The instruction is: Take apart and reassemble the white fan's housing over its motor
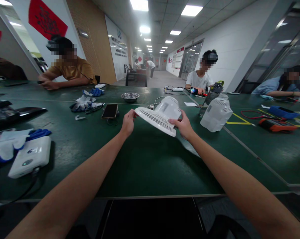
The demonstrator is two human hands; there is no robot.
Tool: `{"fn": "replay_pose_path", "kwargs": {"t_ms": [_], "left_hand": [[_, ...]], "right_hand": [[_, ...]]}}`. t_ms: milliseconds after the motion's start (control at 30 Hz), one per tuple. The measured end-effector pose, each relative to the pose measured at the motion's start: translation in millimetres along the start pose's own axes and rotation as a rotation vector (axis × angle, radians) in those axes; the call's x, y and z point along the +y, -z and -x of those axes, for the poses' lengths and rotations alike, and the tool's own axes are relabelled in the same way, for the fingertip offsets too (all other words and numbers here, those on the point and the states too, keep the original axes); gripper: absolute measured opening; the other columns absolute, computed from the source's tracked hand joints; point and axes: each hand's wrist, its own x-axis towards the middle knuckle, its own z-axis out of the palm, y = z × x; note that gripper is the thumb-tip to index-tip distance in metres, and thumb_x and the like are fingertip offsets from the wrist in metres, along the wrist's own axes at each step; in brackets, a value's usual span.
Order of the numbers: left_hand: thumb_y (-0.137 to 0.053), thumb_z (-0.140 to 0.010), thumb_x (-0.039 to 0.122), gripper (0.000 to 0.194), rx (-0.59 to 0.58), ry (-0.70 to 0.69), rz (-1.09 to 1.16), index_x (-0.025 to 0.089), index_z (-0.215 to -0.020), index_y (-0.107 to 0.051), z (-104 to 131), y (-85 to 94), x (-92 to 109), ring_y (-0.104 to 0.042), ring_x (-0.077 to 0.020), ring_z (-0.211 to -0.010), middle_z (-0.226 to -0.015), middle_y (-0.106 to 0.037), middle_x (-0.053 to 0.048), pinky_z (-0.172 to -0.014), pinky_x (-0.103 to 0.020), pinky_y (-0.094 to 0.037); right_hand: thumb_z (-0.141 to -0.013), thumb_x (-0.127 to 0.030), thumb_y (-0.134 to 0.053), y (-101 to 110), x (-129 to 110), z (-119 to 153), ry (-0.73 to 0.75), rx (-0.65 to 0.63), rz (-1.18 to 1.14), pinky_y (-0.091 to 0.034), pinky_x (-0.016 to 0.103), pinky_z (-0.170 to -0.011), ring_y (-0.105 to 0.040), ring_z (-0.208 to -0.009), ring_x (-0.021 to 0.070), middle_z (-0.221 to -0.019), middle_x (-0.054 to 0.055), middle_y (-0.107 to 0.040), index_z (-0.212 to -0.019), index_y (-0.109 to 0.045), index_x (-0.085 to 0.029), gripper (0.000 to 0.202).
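A white plastic housing [159,117] with a wide slotted rim is held tilted above the green table. My left hand [129,122] pinches the rim at its left end. My right hand [182,124] grips the right side, thumb over the slots. Behind the rim rises the housing's rounded, vented back, and a thin pale cable with a small connector [151,107] shows beside it. To the right of my right hand stands a separate white, translucent vented cover [216,114], apart from the held piece.
On the green table [145,166] are a metal bowl [130,96], a phone [109,111], work gloves [83,103] and a white power bank [31,156] with a cable. An orange multimeter [276,125] lies at right. Several other people sit around the table.
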Motion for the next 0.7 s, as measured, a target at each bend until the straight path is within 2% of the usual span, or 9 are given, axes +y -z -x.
{"fn": "replay_pose_path", "kwargs": {"t_ms": [100, 167, 233, 300, 367, 567, 700], "left_hand": [[-0.036, -0.104, 0.050, 0.039, -0.005, 0.059, 0.096, 0.019, -0.105, -0.061, -2, -5.4, 0, -0.065, -0.0185, -0.098, -0.113, -0.070, -0.009, -0.080, -0.029, -0.052], [-0.049, -0.101, 0.046, 0.032, -0.044, 0.155, 0.227, 0.019, -0.116, -0.057, 0, -9.9, -2, -0.068, -0.0189, -0.094, -0.113, -0.071, -0.010, -0.078, -0.031, -0.055], [-0.060, -0.096, 0.039, 0.035, -0.110, 0.239, 0.380, 0.018, -0.123, -0.054, 2, -14.3, -3, -0.071, -0.0196, -0.089, -0.109, -0.073, -0.010, -0.076, -0.034, -0.057], [-0.069, -0.091, 0.035, 0.036, -0.208, 0.272, 0.488, 0.015, -0.119, -0.060, 6, -17.4, -4, -0.072, -0.0201, -0.085, -0.104, -0.075, -0.010, -0.078, -0.037, -0.060], [-0.077, -0.085, 0.033, 0.033, -0.258, 0.279, 0.537, 0.012, -0.109, -0.067, 9, -18.6, -4, -0.072, -0.0200, -0.082, -0.098, -0.076, -0.010, -0.080, -0.039, -0.061], [-0.086, -0.075, 0.031, 0.026, -0.242, 0.314, 0.395, 0.013, -0.090, -0.074, 12, -17.0, -1, -0.072, -0.0207, -0.074, -0.085, -0.077, -0.009, -0.074, -0.039, -0.062], [-0.086, -0.076, 0.027, 0.024, -0.242, 0.316, 0.358, 0.013, -0.090, -0.074, 13, -17.0, 3, -0.073, -0.0206, -0.074, -0.086, -0.077, -0.008, -0.072, -0.039, -0.063]], "right_hand": [[-0.083, -0.060, -0.061, -8, 4, 2, -0.183, -0.090, -0.214, -0.060, 0.053, -0.093, -0.073, -0.105, 0.0307, -0.121, 0.006, -0.074, -0.137, -0.050, -0.028, 0.064], [-0.087, -0.060, -0.053, -12, 6, 5, -0.317, -0.202, -0.340, -0.059, 0.052, -0.096, -0.072, -0.107, 0.0303, -0.116, 0.007, -0.076, -0.123, -0.059, -0.025, 0.051], [-0.088, -0.057, -0.053, -14, 6, 8, -0.404, -0.255, -0.441, -0.058, 0.052, -0.099, -0.072, -0.109, 0.0297, -0.112, 0.007, -0.077, -0.112, -0.063, -0.024, 0.042], [-0.088, -0.052, -0.054, -15, 5, 11, -0.419, -0.257, -0.493, -0.056, 0.051, -0.101, -0.071, -0.110, 0.0285, -0.110, 0.006, -0.078, -0.107, -0.063, -0.024, 0.035], [-0.089, -0.052, -0.052, -17, 2, 12, -0.404, -0.275, -0.495, -0.056, 0.051, -0.101, -0.071, -0.112, 0.0284, -0.112, 0.005, -0.077, -0.107, -0.063, -0.024, 0.035], [-0.090, -0.059, -0.050, -22, -9, 17, -0.395, -0.397, -0.448, -0.059, 0.052, -0.096, -0.071, -0.111, 0.0300, -0.113, 0.007, -0.077, -0.110, -0.063, -0.025, 0.042], [-0.089, -0.061, -0.053, -22, -1, 12, -0.350, -0.389, -0.370, -0.060, 0.052, -0.093, -0.073, -0.104, 0.0300, -0.108, 0.007, -0.077, -0.112, -0.063, -0.025, 0.044]]}}
